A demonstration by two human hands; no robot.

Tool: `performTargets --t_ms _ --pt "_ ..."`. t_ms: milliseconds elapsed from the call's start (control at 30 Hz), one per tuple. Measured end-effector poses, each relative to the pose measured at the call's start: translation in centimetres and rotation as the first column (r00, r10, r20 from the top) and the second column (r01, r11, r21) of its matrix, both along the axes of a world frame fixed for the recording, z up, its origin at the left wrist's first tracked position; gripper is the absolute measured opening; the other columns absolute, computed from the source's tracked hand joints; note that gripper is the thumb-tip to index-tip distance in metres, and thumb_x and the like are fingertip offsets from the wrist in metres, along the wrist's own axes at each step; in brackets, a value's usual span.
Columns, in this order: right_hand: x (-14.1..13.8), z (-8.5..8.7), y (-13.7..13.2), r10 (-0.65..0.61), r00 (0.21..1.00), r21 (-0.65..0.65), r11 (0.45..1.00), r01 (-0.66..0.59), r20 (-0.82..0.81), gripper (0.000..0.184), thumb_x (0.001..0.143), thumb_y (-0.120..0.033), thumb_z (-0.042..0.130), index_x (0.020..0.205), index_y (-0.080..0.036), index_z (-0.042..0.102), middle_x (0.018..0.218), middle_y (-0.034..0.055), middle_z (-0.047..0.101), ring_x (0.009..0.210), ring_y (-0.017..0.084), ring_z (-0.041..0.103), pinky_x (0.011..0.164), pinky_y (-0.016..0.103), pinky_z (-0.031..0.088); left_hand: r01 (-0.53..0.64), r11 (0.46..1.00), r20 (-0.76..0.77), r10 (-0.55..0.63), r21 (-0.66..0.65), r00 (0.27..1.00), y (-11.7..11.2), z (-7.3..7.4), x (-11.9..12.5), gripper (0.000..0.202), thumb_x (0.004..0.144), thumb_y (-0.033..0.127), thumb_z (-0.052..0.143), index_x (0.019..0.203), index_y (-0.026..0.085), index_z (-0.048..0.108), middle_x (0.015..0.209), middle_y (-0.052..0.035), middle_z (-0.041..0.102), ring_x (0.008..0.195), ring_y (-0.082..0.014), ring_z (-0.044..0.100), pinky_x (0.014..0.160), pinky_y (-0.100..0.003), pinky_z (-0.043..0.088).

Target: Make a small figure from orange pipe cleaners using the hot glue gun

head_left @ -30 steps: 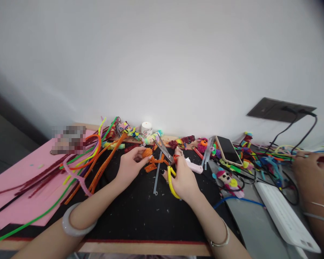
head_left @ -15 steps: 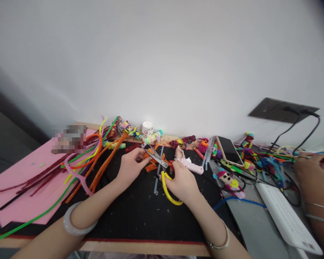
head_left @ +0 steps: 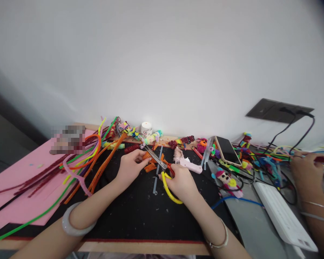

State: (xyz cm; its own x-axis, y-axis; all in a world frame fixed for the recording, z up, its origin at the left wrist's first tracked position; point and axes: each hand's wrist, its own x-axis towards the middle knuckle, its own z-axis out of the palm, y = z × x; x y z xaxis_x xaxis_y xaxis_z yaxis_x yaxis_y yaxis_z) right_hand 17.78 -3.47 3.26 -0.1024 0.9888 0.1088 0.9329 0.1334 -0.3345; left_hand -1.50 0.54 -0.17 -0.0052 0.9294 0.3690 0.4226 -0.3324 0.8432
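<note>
My right hand (head_left: pixel 182 181) is closed on a pair of scissors with a looped yellow handle (head_left: pixel 169 190). Their metal blades (head_left: pixel 157 158) point up and left, parted a little, beside my left fingertips. In those fingertips my left hand (head_left: pixel 131 166) pinches a small orange pipe cleaner piece (head_left: pixel 146 156), partly hidden by the fingers and blades. More cut orange pieces (head_left: pixel 150 167) lie on the black mat below the blades. A translucent glue stick (head_left: pixel 156 181) passes under the scissors.
A pink glue gun (head_left: pixel 191 165) lies right of the scissors. Long pipe cleaners (head_left: pixel 105 163) spread over pink sheets (head_left: pixel 5 180) at left. A phone (head_left: pixel 228 151), a fuzzy doll (head_left: pixel 228 180), a white power strip (head_left: pixel 284 216) and another person's hand (head_left: pixel 306 172) are at right.
The scissor blades have swung slightly, pointing further up. Both my hands stay almost in place. The other person's hand at right now shows a red and green thing near its fingers.
</note>
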Motion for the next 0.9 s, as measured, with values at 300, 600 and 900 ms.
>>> performTargets --t_ms 300,600,900 --pt "0.47 -0.03 0.31 -0.024 0.997 -0.010 1.000 0.023 -0.070 0.043 0.073 -0.046 0.068 0.055 -0.021 0.038 0.054 -0.0043 0.046 0.049 0.011 0.038 0.047 0.023 0.022 -0.014 1.000 0.000 0.014 -0.001 1.000 0.01 0.27 0.23 0.021 0.075 0.033 0.067 0.086 0.015 0.066 0.073 -0.0040 0.069 0.064 -0.0178 0.065 0.067 -0.030 0.054" --pt "0.85 0.83 0.25 -0.036 0.992 0.106 0.993 0.049 -0.124 0.026 0.075 -0.038 0.063 0.084 -0.021 0.047 0.083 0.0028 0.057 0.072 0.020 0.054 0.058 0.027 0.038 -0.025 1.000 0.006 0.025 0.008 1.000 -0.06 0.58 0.27 0.022 0.076 0.035 0.067 0.085 0.016 0.066 0.073 -0.0035 0.070 0.064 -0.0172 0.065 0.066 -0.029 0.054" --pt "0.28 0.28 -0.21 0.021 1.000 0.012 1.000 -0.021 -0.007 0.029 0.079 -0.048 0.058 0.087 -0.021 0.049 0.093 0.0063 0.058 0.084 0.023 0.058 0.064 0.030 0.041 -0.029 0.999 -0.063 0.031 0.039 0.998 -0.14 0.80 0.22 0.014 0.075 0.028 0.067 0.081 0.016 0.064 0.070 -0.0018 0.067 0.062 -0.0163 0.063 0.064 -0.028 0.053"
